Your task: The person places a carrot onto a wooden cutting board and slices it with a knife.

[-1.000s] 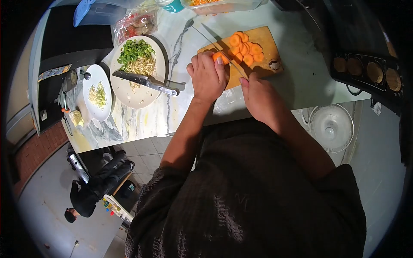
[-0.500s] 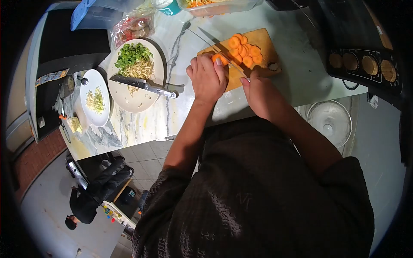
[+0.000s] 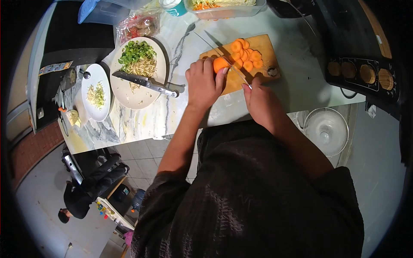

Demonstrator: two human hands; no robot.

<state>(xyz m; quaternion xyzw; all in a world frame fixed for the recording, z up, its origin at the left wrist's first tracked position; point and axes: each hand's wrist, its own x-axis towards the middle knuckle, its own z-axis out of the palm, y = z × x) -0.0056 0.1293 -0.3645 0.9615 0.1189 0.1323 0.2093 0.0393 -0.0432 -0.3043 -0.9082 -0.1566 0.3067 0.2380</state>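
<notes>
My left hand (image 3: pixel 203 84) is closed on a carrot (image 3: pixel 220 64) at the left part of a wooden cutting board (image 3: pixel 267 71). My right hand (image 3: pixel 263 102) grips a knife (image 3: pixel 238 74), whose thin blade slants up and left along the cut end of the carrot. Most of the knife's handle is hidden in my fingers. Several round carrot slices (image 3: pixel 247 54) lie in a loose pile on the board, right of the blade.
Left on the marble counter (image 3: pixel 180 60), a round plate (image 3: pixel 142 101) holds chopped greens, sprouts and another knife (image 3: pixel 144 83). Beside it is an oval plate (image 3: pixel 98 112). A plastic container (image 3: pixel 223 13) stands behind. A mesh strainer (image 3: pixel 325 131) is lower right; a person (image 3: pixel 79 200) is lower left.
The view has shifted slightly. More of the carrot shows beyond my left fingers, and the blade stays beside its cut end. Both hands keep their hold.
</notes>
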